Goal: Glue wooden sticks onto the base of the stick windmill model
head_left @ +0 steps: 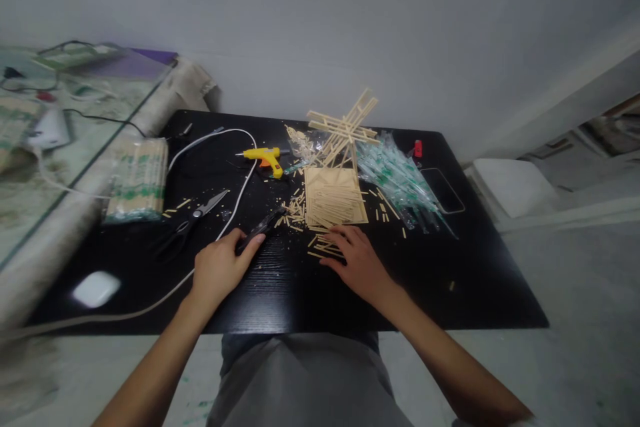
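Impossible to read any text; only blurred green markings (143, 161), not legible, on the wrapped stick bundle (137, 190) at left of the frame and plastic wrappers (393, 173) right of center.

Dark tool (261, 225) partly hidden by one of the hands (219, 267), its type unclear

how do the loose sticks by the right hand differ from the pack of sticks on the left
The loose sticks lie scattered; the pack holds its sticks side by side. The loose sticks are bare; the pack is wrapped, with green markings. Both show pale tan sticks.
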The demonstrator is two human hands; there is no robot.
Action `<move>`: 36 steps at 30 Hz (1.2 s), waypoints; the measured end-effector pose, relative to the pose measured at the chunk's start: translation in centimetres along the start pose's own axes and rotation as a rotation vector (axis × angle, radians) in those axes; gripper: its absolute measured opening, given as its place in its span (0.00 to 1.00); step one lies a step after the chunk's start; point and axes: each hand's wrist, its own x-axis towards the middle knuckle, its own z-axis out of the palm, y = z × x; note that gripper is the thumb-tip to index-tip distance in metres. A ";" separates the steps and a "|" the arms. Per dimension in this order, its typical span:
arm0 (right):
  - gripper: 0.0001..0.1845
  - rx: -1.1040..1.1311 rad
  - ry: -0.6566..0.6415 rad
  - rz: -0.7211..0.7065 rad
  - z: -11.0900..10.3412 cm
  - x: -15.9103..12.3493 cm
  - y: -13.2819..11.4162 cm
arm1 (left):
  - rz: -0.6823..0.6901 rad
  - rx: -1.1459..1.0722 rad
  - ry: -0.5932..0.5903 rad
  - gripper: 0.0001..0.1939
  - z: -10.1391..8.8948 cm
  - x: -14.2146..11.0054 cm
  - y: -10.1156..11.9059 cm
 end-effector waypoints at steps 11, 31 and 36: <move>0.05 -0.141 0.026 -0.012 -0.3 -0.1 1.2 | 0.073 0.133 0.042 0.27 0.7 -0.3 0.2; 0.09 -0.405 -0.265 -0.350 2.0 7.4 -2.3 | 0.111 0.069 0.040 0.28 0.9 -0.2 -0.3; 0.09 -0.378 -0.234 -0.304 3.0 9.6 -2.3 | 0.059 -0.023 0.056 0.27 0.8 -0.4 -0.3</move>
